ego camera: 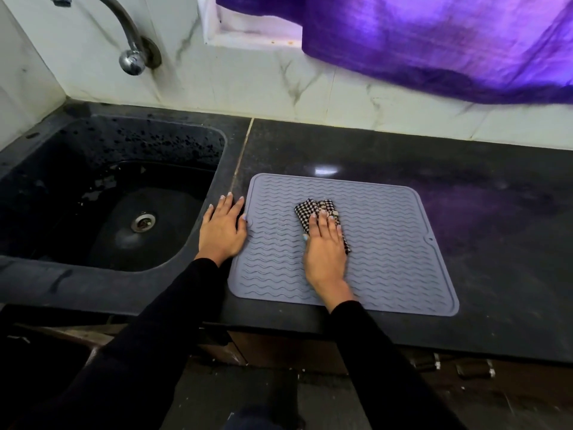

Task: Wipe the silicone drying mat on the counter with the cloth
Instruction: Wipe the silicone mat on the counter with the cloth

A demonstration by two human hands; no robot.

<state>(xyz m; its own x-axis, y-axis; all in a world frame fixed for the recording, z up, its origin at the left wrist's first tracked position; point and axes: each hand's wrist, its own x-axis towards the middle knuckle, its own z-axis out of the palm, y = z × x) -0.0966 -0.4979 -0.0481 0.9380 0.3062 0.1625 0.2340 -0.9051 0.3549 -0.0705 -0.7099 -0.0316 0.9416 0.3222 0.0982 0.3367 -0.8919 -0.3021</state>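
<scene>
One grey, wavy-ridged silicone drying mat [387, 243] lies flat on the dark tabletop [496, 212] beside the sink [93, 197]. Right hand [325, 249], fingers straight together, presses a checked cloth [310, 209] mid-mat; left hand [221, 226], fingers flat, rests at its edge.

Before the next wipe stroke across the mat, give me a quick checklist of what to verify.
1. Cloth under the right hand, pressed flat on the mat: ok.
2. Left hand beside the mat's left edge, thumb touching it: ok.
3. Mat lying flat on the counter: ok.
4. Nothing on the mat in the cloth's path: ok.
5. Cloth damp or dry: cannot tell.
</scene>
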